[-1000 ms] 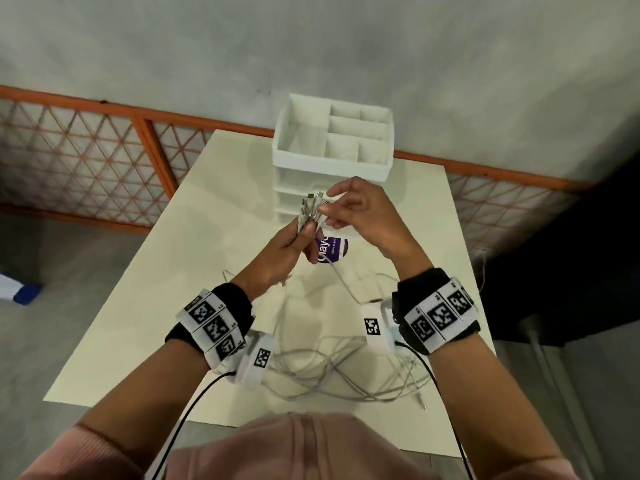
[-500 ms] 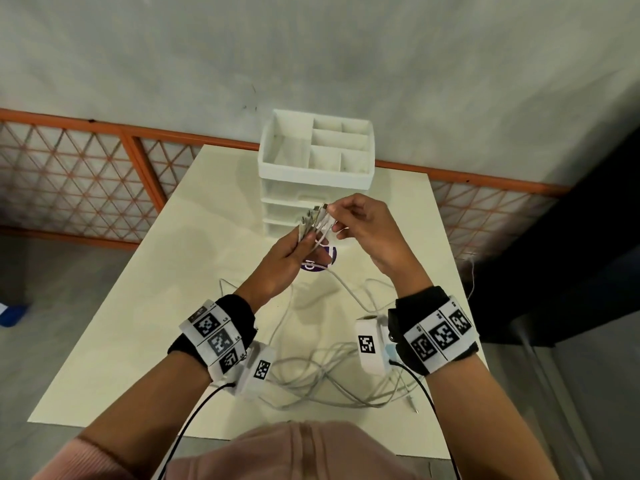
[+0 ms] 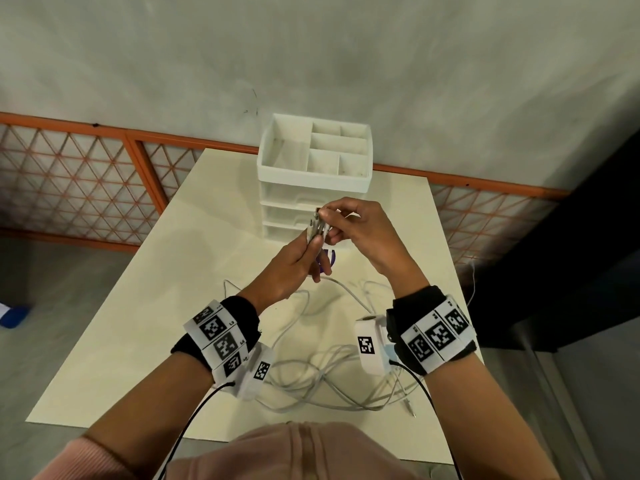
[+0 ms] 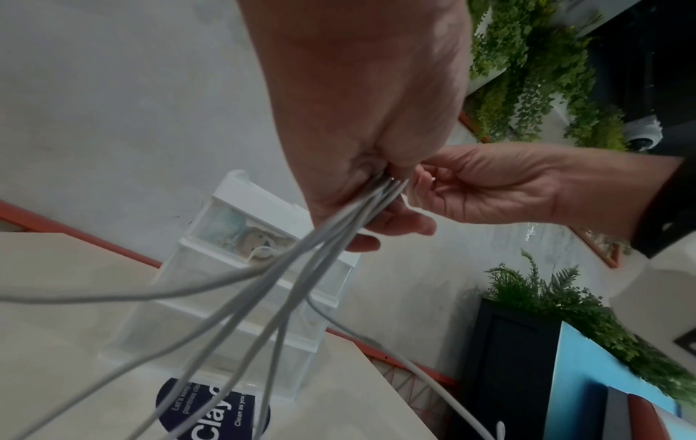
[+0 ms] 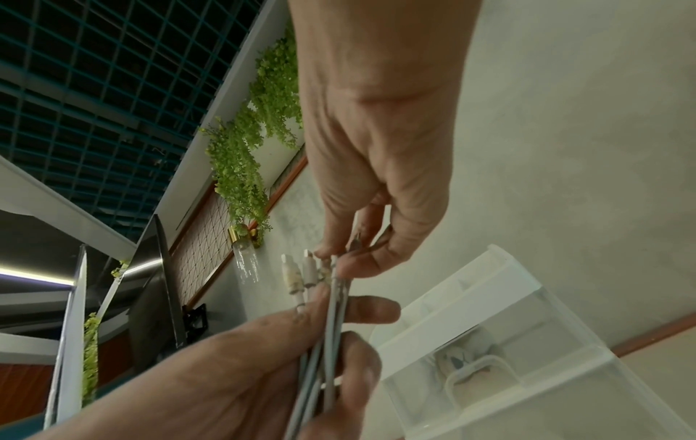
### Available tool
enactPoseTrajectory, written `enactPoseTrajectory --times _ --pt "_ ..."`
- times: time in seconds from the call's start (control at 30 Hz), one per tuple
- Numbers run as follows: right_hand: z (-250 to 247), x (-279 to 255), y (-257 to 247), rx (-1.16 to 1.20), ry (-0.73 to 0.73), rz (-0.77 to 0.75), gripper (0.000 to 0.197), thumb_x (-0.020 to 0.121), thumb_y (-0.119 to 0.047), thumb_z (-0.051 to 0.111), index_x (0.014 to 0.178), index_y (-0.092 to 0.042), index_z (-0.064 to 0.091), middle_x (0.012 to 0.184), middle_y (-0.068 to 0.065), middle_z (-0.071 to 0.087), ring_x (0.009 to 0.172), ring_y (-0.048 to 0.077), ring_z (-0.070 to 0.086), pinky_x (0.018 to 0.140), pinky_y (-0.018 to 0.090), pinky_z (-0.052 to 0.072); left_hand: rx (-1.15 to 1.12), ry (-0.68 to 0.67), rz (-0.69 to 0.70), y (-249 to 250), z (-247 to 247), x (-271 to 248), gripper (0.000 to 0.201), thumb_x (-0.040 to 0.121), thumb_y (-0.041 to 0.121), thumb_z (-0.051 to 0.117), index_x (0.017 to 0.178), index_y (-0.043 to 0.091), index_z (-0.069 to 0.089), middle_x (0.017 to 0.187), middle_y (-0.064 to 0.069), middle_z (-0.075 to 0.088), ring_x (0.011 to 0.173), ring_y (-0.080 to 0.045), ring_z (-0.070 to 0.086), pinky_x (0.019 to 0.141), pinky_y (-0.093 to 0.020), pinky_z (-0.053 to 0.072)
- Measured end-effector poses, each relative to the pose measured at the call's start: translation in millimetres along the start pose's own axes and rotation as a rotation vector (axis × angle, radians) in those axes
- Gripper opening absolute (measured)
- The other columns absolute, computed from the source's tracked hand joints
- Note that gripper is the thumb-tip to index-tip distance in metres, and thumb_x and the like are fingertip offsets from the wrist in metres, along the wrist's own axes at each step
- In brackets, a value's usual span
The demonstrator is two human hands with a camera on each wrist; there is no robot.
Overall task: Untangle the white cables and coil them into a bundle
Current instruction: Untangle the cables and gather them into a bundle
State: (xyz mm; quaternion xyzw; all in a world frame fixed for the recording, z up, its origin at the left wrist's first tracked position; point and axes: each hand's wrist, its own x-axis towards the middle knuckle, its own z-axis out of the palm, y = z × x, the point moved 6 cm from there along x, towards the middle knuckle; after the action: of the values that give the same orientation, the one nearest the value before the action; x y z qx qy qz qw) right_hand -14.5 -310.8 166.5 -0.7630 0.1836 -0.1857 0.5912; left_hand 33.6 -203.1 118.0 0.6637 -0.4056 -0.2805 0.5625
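Several white cables lie in a loose tangle on the near part of the cream table. Their plug ends are gathered side by side above the table. My left hand grips the cable ends in a bunch, fingers curled round them. My right hand pinches the tips of the plugs from the right, thumb and forefinger on them. The strands hang from my left fist down to the table.
A white drawer organiser with open top compartments stands at the table's far edge, just behind my hands. A dark round label lies on the table under them. An orange mesh fence runs behind the table.
Both hands have stayed together on the plug ends and sit slightly further from me, nearer the organiser. My right fingers have closed in on the plug tips.
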Motion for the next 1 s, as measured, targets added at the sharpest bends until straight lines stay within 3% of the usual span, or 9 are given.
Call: enactPoseTrajectory --times 0.1,0.27,0.5,0.63,0.7,0.73,0.8,0.9,1.0 --pt "-0.9 -0.9 -1.4 -0.020 -0.078 -0.003 0.017 0.087 -0.016 0.065 0.100 -0.005 0.069 0.073 0.004 0.059 0.059 0.016 0.059 0.065 0.026 0.055 0.017 -0.052 -0.037 0.4 1.2 -0.4 0.029 0.102 0.029 0.028 0.086 0.025 0.051 0.073 -0.001 0.066 0.054 -0.008 0.055 0.063 -0.017 0.046" --pt "-3.3 -1.7 0.2 -0.073 -0.105 0.000 0.009 0.088 -0.012 0.063 0.095 -0.008 0.068 0.071 0.001 0.055 0.060 0.015 0.058 0.059 0.020 0.050 -0.003 -0.065 -0.072 -4.1 4.2 1.4 0.032 0.102 0.031 0.028 0.100 0.019 0.057 0.087 0.002 0.070 0.072 -0.013 0.064 0.076 -0.023 0.049" --pt "-4.1 2.1 4.5 -0.041 -0.007 0.005 0.022 0.086 -0.015 0.066 0.103 -0.002 0.071 0.071 0.005 0.064 0.057 0.013 0.059 0.059 0.020 0.052 0.106 -0.003 -0.015 3.6 4.5 4.8 0.034 0.102 0.032 0.025 0.080 0.025 0.049 0.068 0.004 0.059 0.050 0.000 0.046 0.059 -0.015 0.039" --pt "0.5 0.2 4.1 0.005 0.007 0.029 0.029 0.090 -0.033 0.060 0.099 -0.010 0.074 0.070 0.014 0.069 0.057 0.020 0.062 0.068 0.029 0.056 0.028 -0.067 -0.004 3.0 10.3 3.9 0.029 0.102 0.028 0.024 0.113 0.016 0.048 0.067 0.006 0.041 0.052 0.001 0.038 0.058 -0.014 0.037" --pt "3.4 0.1 3.1 0.006 -0.010 0.036 0.032 0.093 -0.039 0.052 0.094 -0.016 0.074 0.076 0.022 0.070 0.059 0.022 0.063 0.070 0.029 0.054 -0.030 -0.077 -0.004 2.0 10.8 4.6 0.025 0.102 0.027 0.023 0.114 0.020 0.045 0.068 0.008 0.035 0.052 0.000 0.035 0.056 -0.013 0.034" --pt "3.9 -0.2 2.1 -0.002 -0.022 0.041 0.033 0.095 -0.041 0.048 0.092 -0.019 0.073 0.079 0.021 0.071 0.060 0.019 0.063 0.072 0.027 0.054 -0.044 -0.092 -0.002 1.2 10.6 5.4 0.025 0.102 0.028 0.023 0.115 0.021 0.045 0.068 0.008 0.032 0.052 -0.001 0.032 0.055 -0.015 0.031" --pt "3.9 -1.1 0.0 -0.055 -0.057 0.043 0.036 0.095 -0.043 0.046 0.097 -0.019 0.073 0.076 0.006 0.069 0.063 0.010 0.062 0.074 0.022 0.051 -0.018 -0.125 0.000 -1.0 9.3 5.8 0.027 0.101 0.033 0.025 0.120 0.028 0.044 0.069 0.005 0.028 0.056 -0.004 0.026 0.055 -0.020 0.027" --pt "5.2 -1.0 1.5 -0.131 -0.127 0.009 0.033 0.083 -0.042 0.065 0.109 -0.022 0.071 0.087 -0.006 0.058 0.083 0.010 0.064 0.080 0.024 0.050 0.060 -0.196 -0.036 -1.1 10.2 4.0 0.023 0.100 0.036 0.026 0.121 0.043 0.033 0.071 0.005 0.028 0.062 -0.009 0.025 0.060 -0.025 0.031" --pt "5.2 2.8 5.9 -0.152 -0.133 -0.017 0.025 0.079 -0.035 0.072 0.102 -0.024 0.074 0.092 -0.002 0.059 0.093 0.018 0.067 0.087 0.031 0.054 0.119 -0.269 -0.104 0.1 15.2 2.2 0.027 0.101 0.029 0.028 0.128 0.030 0.028 0.075 0.008 0.034 0.068 -0.009 0.032 0.068 -0.019 0.038"
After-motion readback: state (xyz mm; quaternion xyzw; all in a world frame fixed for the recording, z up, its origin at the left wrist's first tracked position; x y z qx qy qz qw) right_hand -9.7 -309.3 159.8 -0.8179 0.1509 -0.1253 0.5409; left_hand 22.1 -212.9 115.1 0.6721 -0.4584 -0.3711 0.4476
